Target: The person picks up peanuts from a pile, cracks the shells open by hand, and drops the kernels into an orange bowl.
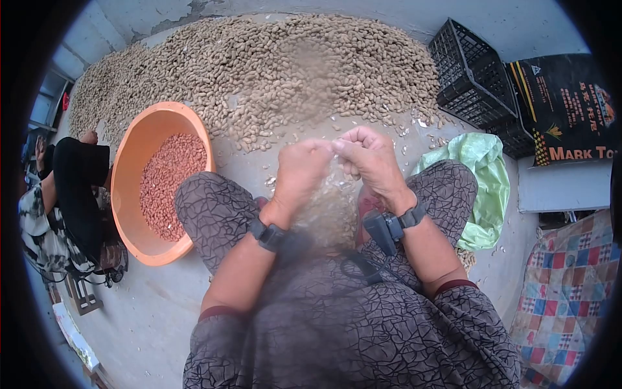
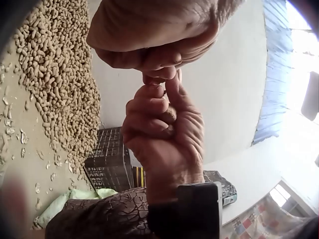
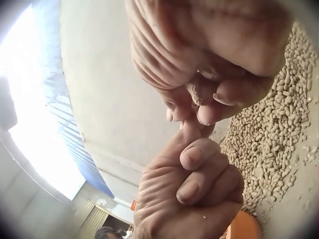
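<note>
Both hands meet at their fingertips above the lap. My left hand point(image 1: 301, 175) is blurred in the head view; its fingers are curled, and whatever lies between its fingertips is hidden. Curled fingers of my right hand point(image 1: 376, 159) hold an unshelled peanut point(image 3: 201, 89), also visible as a tan peanut point(image 2: 170, 115) in the left wrist view. The right thumb and forefinger touch the left fingertips. Below the hands, a blurred heap of shells point(image 1: 334, 211) lies between the legs.
Unshelled peanuts point(image 1: 259, 71) spread along the wall. An orange basin point(image 1: 123, 194) with reddish kernels point(image 1: 172, 188) stands left, near a seated person point(image 1: 78, 201). Right are a green sack point(image 1: 489, 194), black crates point(image 1: 470, 78), a printed black bag point(image 1: 564, 110) and checked cloth point(image 1: 564, 292).
</note>
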A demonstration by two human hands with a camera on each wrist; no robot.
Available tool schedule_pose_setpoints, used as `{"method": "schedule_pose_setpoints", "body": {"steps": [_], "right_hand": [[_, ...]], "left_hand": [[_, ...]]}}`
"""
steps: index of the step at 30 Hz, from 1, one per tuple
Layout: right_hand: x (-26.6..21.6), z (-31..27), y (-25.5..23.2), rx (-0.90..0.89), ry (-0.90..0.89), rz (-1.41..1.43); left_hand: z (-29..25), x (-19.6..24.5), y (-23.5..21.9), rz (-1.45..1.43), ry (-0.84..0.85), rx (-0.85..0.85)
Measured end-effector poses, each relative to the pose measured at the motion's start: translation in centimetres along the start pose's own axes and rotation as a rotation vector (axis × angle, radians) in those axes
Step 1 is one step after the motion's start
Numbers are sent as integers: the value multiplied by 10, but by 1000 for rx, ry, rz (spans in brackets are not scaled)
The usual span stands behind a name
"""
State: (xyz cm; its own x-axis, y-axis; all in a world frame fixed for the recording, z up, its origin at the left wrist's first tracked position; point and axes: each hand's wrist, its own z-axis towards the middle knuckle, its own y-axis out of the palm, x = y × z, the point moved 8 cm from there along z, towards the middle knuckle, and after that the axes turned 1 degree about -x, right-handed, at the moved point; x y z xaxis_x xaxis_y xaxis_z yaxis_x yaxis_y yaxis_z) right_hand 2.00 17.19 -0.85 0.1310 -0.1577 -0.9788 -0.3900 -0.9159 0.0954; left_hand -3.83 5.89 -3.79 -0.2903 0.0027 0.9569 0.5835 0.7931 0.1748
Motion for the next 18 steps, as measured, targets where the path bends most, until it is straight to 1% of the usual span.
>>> {"method": "schedule_pose_setpoints", "body": {"steps": [1,2,4,6,9,11,13,14,16,17,18], "right_hand": [[3,1,0,-17,11,36],[5,2,1,-35,21,72],[6,2,0,-17,46,93],[8,1,-1,3,72,114],[5,1,-1,8,24,124],[3,-1,1,-15,36,70],[2,-3,1,-20,37,97],[1,-4,1,-28,37,122],[-5,-6,0,-8,5,83],[-9,-7,-1,11,-27,44],[-8,-8,0,12,-26,45]], "left_hand": [[0,-2,1,-87,5,-11],[0,-5,0,-87,6,-10],[0,-6,5,-249,22,-87],[0,-3,8,-239,18,-103],[-1,3,14,-218,1,-131],[1,2,15,-207,-14,-143],[2,-1,17,-243,-47,-201],[2,-1,16,-242,-48,-202],[0,1,22,-400,-74,-278],[1,-1,22,-400,-75,-278],[2,-2,24,-472,-79,-307]]}}
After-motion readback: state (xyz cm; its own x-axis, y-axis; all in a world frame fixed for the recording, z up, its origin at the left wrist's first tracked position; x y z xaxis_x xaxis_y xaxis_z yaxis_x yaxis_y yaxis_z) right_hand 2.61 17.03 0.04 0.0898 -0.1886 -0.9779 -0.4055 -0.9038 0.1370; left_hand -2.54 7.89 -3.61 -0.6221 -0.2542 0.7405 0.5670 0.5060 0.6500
